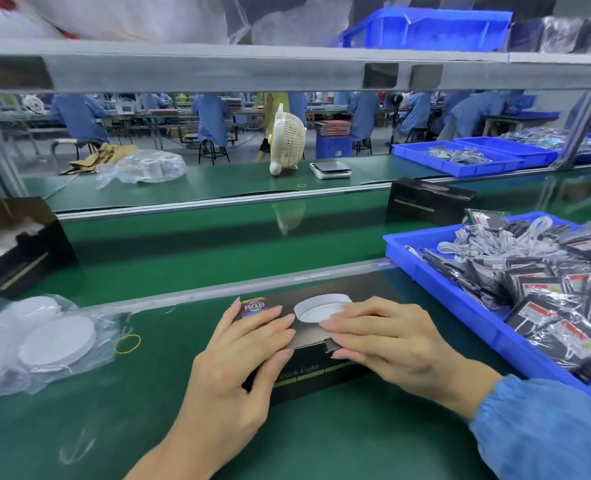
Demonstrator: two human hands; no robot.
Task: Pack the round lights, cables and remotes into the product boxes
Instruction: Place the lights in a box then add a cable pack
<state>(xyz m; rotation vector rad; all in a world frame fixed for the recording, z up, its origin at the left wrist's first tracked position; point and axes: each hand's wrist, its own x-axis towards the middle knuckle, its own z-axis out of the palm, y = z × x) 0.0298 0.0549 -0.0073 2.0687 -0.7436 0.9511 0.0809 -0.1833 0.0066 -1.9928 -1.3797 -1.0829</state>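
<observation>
Both my hands press flat on the box (pixel 308 327) lying before me, left hand (pixel 249 344) and right hand (pixel 384 337), fingers straight, closing its lid, I reckon. Bagged lights (pixel 45 337) and the tray (pixel 405 254) of cables wait.

Green bench mat (pixel 79 427) carried a black box (pixel 308 372) at near centre, bagged white discs (pixel 45 337) and a yellow rubber band (pixel 128 343) toward left edge, blue tray (pixel 401 258) at right edge.
</observation>
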